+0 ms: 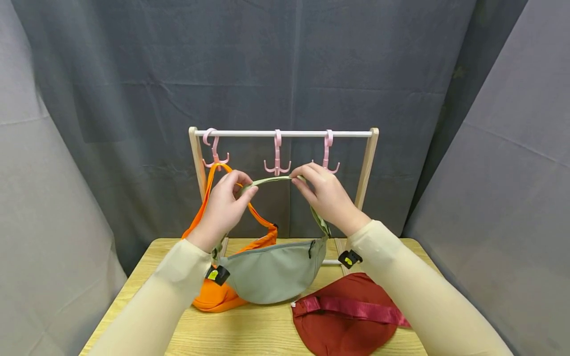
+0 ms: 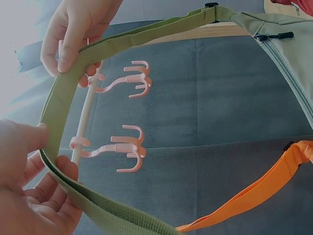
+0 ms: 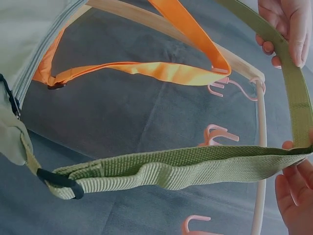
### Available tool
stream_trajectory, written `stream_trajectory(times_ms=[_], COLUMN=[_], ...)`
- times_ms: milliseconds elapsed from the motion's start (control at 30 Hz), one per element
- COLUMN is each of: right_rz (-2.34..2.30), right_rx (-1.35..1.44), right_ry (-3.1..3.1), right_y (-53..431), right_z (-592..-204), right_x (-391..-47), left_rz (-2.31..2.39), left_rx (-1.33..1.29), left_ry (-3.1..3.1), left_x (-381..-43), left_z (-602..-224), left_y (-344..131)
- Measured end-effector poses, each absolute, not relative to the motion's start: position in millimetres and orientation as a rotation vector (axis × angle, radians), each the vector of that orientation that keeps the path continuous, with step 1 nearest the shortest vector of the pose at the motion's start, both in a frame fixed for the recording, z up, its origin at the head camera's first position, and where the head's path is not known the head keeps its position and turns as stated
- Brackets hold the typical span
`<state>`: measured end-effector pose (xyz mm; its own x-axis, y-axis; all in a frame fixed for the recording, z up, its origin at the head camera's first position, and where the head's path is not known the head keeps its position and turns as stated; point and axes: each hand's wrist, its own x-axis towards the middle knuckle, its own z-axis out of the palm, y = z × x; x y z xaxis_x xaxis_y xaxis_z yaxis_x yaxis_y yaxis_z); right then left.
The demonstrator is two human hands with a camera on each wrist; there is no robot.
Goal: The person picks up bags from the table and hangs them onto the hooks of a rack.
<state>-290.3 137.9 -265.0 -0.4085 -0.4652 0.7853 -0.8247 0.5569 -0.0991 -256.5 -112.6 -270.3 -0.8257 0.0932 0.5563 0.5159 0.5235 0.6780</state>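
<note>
Strap (image 1: 272, 179) of a grey-green waist bag (image 1: 276, 274) arches between two hands, the left hand (image 1: 224, 207) pinching it between thumb and fingertips, the right hand (image 1: 327, 195) pinching it likewise, close by the pink middle hook (image 1: 277, 153) of a rack. The bag hangs below, its zip (image 1: 267, 248) apparently closed along the top edge and its contents hidden; whether its base touches the table (image 1: 249, 331) cannot be told. An orange bag (image 1: 213, 296), its loop (image 3: 186, 76) over the left hook (image 1: 215, 148), sits partly behind it, while a dark red bag (image 1: 347, 333) lies toward the near side, beside the right sleeve (image 1: 414, 282). Open room shows inside the raised loop, above the zip; the right hand partly covers the right hook (image 1: 327, 148). The webbing is coarsely ribbed and doubled, threaded through a black slider (image 3: 61, 183); the bag is a smooth-looking half-moon, the white rail (image 1: 249, 133) straight, the side post (image 1: 368, 163) pale wood.
</note>
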Motion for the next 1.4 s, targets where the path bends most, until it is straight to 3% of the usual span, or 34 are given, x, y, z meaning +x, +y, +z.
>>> stream_trajectory(times_ms=[1400], right_rz=[0.714], right_rx=[0.888], right_ry=[-2.159], right_y=[127], right_z=[-252], right_x=[-317], left_rz=[-1.306], left_rx=[-0.431], left_ry=[-2.257], left_x=[-287], left_z=[-260], left_y=[-109])
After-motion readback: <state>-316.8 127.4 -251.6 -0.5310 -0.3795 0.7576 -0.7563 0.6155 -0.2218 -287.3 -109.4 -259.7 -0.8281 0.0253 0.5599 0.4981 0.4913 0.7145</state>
